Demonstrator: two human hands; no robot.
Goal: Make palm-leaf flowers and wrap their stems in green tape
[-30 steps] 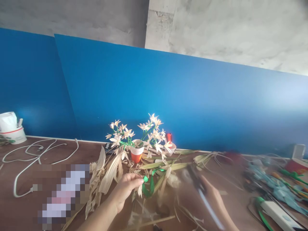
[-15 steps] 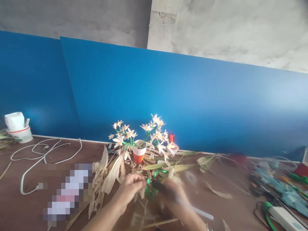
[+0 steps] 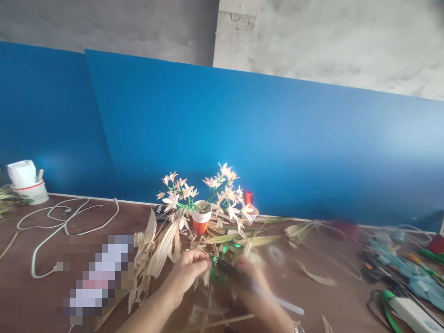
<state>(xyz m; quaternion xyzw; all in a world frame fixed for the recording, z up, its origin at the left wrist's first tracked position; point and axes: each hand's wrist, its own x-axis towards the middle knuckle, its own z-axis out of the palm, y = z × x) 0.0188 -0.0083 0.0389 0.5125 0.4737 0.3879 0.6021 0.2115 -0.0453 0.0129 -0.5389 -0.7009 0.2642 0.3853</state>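
My left hand is closed in a pinch, thumb against forefinger. What sits between its fingertips is too small to make out, with green strip right beside it. My right hand wraps round a black glue gun, its nozzle pointing left, close to the left fingertips. A translucent glue stick juts out from the gun's rear. Just beyond both hands stands an orange and white paper cup bearing pale husk flowers on green stems.
Dried husks lie left of the cup. A white cable and a white tub are farther left. At the right are a bluish plastic heap and a white power strip. A blue panel backs the table.
The glue gun's tip has shifted very slightly, staying close to the left fingertips. The left hand keeps its pinch in nearly the same place.
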